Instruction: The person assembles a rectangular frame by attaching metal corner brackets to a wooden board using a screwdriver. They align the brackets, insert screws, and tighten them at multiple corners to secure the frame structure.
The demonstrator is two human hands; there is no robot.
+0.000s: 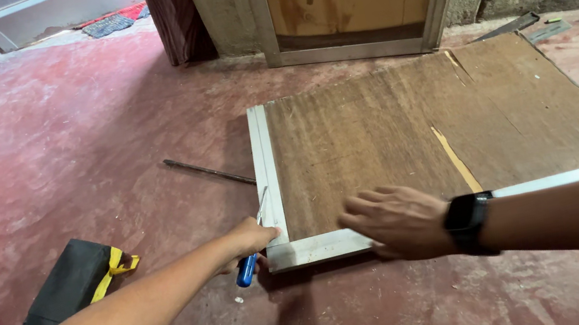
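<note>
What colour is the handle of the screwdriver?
Blue: the screwdriver handle pokes out below the left hand, seen in the head view.

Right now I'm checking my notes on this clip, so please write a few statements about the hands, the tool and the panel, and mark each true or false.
1. The left hand grips a screwdriver with a blue handle. True.
2. The right hand is raised clear of the wooden panel. False: it lies flat on the panel's near edge, over the pale frame strip.
3. A black watch sits on the right wrist. True.
4. The black pouch with a yellow strap lies on top of the panel. False: it lies on the red floor, left of the panel.
5. A thin dark rod lies on the floor beside the panel's left edge. True.
</note>
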